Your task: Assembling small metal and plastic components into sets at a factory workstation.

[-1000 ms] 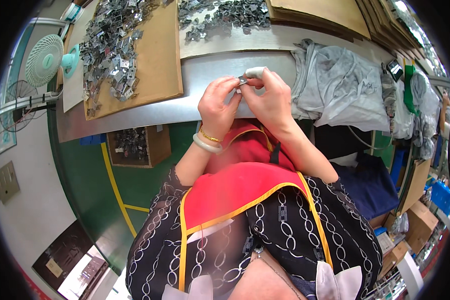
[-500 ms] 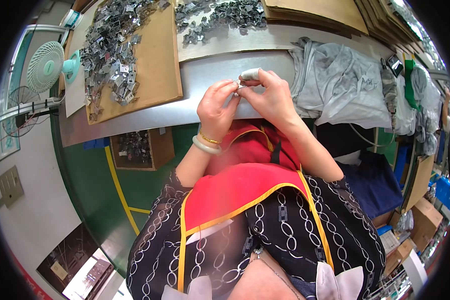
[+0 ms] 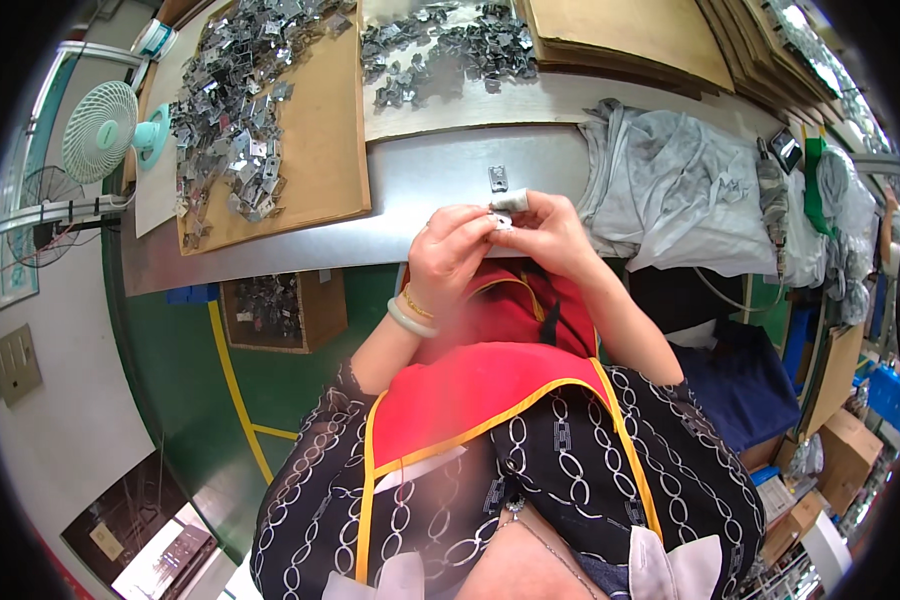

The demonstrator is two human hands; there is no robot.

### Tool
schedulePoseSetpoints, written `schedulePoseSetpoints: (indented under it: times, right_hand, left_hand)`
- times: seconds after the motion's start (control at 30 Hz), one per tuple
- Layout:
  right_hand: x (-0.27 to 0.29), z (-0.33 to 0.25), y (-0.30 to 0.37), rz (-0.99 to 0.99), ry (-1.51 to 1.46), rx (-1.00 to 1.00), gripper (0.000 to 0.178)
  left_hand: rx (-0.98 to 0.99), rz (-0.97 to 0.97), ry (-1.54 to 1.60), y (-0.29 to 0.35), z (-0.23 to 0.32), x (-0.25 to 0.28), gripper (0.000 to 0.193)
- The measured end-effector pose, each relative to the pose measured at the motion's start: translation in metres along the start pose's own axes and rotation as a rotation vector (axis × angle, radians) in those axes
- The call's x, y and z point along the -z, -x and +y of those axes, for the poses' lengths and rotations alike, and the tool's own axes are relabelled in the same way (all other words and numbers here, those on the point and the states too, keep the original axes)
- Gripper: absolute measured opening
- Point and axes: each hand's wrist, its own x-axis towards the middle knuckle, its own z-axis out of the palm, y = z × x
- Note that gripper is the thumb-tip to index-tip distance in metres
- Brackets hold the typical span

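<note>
A small shiny metal part (image 3: 503, 222) with a dark hole sits pinched between the fingertips of both hands, just above the near edge of the steel table (image 3: 410, 180). My left hand (image 3: 452, 246) grips it from the left, fingers bent together. From the other side, thumb and fingers of my right hand (image 3: 553, 236) close on it; a white wrap (image 3: 510, 201) covers one of that hand's fingers. Just beyond the fingers, a flat metal plate (image 3: 498, 179) with holes lies alone on the steel.
Heaps of small metal pieces (image 3: 232, 125) cover a brown board (image 3: 320, 150) on the left, with more pieces (image 3: 475, 50) farther back. Grey cloth (image 3: 670, 180) lies at right, beside a power screwdriver (image 3: 776, 195). A green fan (image 3: 102, 132) stands far left; a box (image 3: 320, 310) sits below.
Both hands have come down toward my body, still together. The metal part between them shows more clearly. The flat plate on the table has come into sight beyond the fingers.
</note>
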Motion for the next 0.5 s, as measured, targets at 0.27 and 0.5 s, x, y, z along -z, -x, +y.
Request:
schedulePoseSetpoints:
  times: [0.27, 0.5]
  right_hand:
    - [-0.012, 0.019, 0.023, 0.025, -0.046, 0.189, 0.028]
    - [-0.018, 0.011, 0.031, 0.036, -0.086, 0.089, 0.03]
  left_hand:
    - [-0.127, -0.043, -0.003, 0.014, 0.006, 0.007, 0.037]
    - [-0.165, -0.059, 0.028, 0.019, 0.004, 0.011, 0.039]
